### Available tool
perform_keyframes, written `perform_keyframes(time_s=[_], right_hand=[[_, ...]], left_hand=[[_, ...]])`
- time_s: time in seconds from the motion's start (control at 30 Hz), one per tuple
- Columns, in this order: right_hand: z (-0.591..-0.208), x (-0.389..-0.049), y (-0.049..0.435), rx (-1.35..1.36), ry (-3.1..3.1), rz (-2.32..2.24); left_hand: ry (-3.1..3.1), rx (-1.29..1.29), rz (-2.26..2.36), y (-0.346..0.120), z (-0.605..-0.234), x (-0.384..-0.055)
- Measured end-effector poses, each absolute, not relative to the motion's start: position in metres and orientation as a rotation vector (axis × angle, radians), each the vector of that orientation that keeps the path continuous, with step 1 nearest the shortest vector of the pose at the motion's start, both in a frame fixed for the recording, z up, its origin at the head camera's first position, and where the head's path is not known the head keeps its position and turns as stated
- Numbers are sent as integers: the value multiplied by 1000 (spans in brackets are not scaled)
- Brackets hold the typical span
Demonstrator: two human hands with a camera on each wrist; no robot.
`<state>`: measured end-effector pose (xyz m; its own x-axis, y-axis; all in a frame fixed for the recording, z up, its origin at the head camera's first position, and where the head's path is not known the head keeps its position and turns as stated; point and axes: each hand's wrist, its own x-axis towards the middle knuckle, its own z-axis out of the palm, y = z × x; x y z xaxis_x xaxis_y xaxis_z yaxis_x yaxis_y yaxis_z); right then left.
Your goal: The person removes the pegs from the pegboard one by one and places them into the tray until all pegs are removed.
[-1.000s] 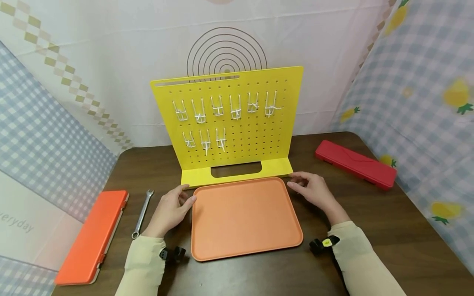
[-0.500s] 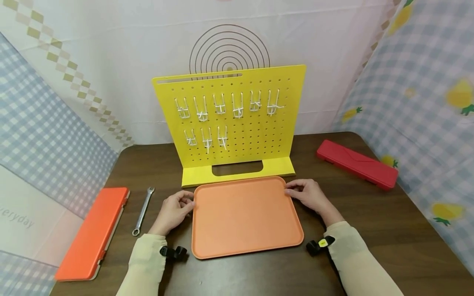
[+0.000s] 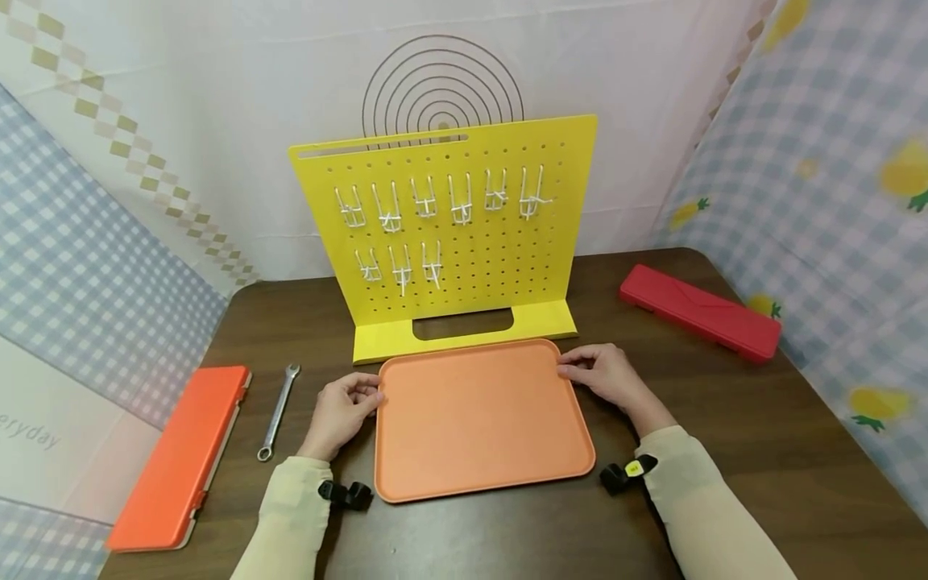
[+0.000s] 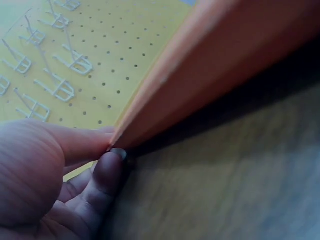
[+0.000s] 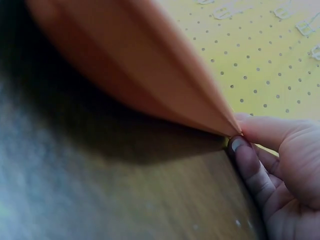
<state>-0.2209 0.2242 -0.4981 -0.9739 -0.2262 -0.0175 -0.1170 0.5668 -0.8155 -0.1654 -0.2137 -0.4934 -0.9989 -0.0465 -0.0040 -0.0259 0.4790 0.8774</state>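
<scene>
An orange rectangular tray (image 3: 484, 419) lies in front of a yellow pegboard (image 3: 493, 242). My left hand (image 3: 341, 411) pinches the tray's left rim toward its far end. In the left wrist view, the thumb (image 4: 82, 145) is on top and a fingertip (image 4: 111, 170) is under the edge. On the opposite side my right hand (image 3: 605, 374) pinches the right rim near the far corner. The right wrist view has that thumb (image 5: 265, 129) over the rim and a fingertip (image 5: 242, 150) beneath. The other fingers are partly hidden.
White wire hooks (image 3: 461, 211) hang in two rows on the pegboard, whose base touches the tray's far side in the head view. To the left lie a wrench (image 3: 279, 415) and an orange-red case (image 3: 181, 459). A red case (image 3: 699, 312) lies at the back right.
Both hands have come from the ends of the pegboard's base to the tray's side rims and taken hold there. The tray stays in nearly the same place.
</scene>
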Motion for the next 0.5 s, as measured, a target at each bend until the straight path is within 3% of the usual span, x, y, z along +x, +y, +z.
perform_keyframes(time_s=[0.5], right_hand=[[-499, -221, 226, -253, 2625, -1418]], left_hand=[[-2665, 59, -1562, -213, -497, -167]])
